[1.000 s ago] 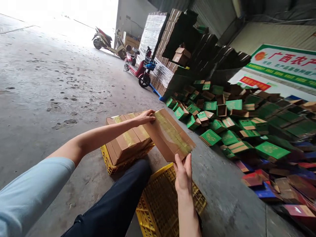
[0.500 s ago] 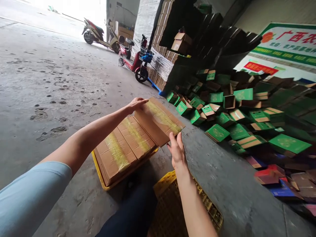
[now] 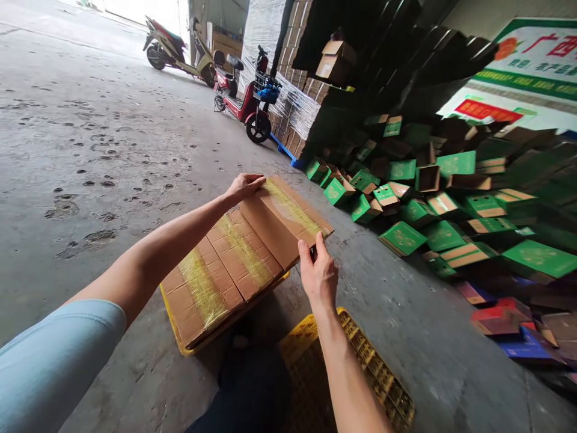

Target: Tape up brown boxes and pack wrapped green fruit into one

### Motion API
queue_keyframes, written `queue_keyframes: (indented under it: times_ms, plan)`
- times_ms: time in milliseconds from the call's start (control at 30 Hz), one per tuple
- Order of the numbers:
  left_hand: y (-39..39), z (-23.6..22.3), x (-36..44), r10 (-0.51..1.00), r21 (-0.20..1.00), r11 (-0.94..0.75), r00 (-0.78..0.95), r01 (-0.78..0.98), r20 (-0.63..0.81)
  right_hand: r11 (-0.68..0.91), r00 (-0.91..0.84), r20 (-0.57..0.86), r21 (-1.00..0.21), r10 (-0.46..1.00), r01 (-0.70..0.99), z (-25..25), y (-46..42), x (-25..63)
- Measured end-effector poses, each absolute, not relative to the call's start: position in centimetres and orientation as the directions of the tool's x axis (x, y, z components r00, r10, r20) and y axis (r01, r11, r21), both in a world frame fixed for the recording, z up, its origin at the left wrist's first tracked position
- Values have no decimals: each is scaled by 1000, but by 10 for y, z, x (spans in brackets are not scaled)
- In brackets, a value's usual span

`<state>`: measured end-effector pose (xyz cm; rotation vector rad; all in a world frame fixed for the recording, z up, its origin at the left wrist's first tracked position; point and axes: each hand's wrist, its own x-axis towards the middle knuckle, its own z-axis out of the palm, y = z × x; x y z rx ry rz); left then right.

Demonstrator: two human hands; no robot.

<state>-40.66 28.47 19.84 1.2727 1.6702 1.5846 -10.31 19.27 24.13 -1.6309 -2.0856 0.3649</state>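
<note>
A brown cardboard box bottom (image 3: 277, 224), with yellow tape along its far flap, stretches between my two hands. My left hand (image 3: 247, 185) pinches its far-left edge. At the right edge my right hand (image 3: 319, 273) closes on the cardboard, thumb on top and some fingers hidden beneath. Toward me lie taped cardboard panels (image 3: 225, 261), flat on a yellow crate (image 3: 174, 328); the held piece adjoins them. I cannot tell whether it is a separate box or where its lower layers end.
Another yellow crate (image 3: 378, 370) stands below my right forearm. Green cartons (image 3: 403, 239) lie heaped on the floor at right. Farther back are a red scooter (image 3: 238, 102), another scooter (image 3: 180, 53) and wrapped cardboard stacks (image 3: 293, 108) on a blue pallet (image 3: 288, 151).
My right hand has moved onto the cardboard's right edge and closed, where its fingers were apart. My left fingers have closed on the far-left edge. The view has shifted slightly.
</note>
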Motion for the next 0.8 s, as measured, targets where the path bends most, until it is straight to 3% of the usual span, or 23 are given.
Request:
queue_keyframes:
  times_ms: [133,433,567,700,800]
  plan:
    - [280,190,-405,851,936,-159,-437,314,291,261,-189,190,-502,963,825,234,189,-104]
    - [255,213,-375,773,903,191,-626,384,103,231,-212,102,-573,972,787,231,186,-112]
    - [222,209,-345,738,813,267,-653,517,172,334,-349,114,-654,930,679,220,173,-92]
    - [166,188,-292,850,690,-62,-324,721,415,308,-354,91,-717,931,626,196,132,-42]
    - [125,178,-234,917,672,-317,36,669,397,182,-249,30,-763,968,620,185,90,9]
